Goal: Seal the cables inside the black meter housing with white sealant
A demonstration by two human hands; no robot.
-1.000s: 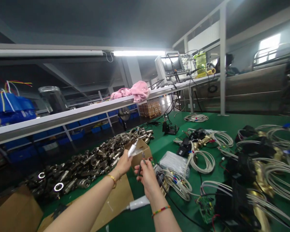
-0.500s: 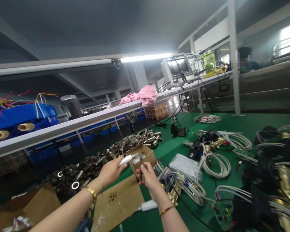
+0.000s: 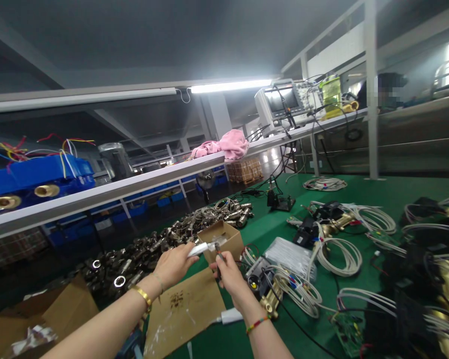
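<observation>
left hand [image 3: 174,264]: closed round a small white tube [image 3: 197,249], whose nozzle points toward 3 o'clock. a gold bangle sits on the wrist.

right hand [image 3: 228,271]: fingers pinched on a thin dark tool [image 3: 217,258], held near upright. its upper tip meets the tube's nozzle; whether they touch cannot be told. a beaded band is on the wrist.

both items are held in the air above the green mat [image 3: 277,229], low and centre in view, just in front of a small open cardboard box [image 3: 226,237] at 12 o'clock of the hands.

surroundings: a flat cardboard sheet [image 3: 183,304] lies at 6 o'clock below the hands. a pile of metal fittings [image 3: 160,247] runs from 9 to 11 o'clock. a second white tube [image 3: 230,315] lies on the mat at 5 o'clock, beside a brass fitting [image 3: 270,301]. a clear bag of parts [image 3: 290,254] and coils of white cable [image 3: 340,254] lie at 3 o'clock. on the shelf at 12 o'clock rest a pink cloth [image 3: 224,144] and an oscilloscope [image 3: 280,102].
</observation>
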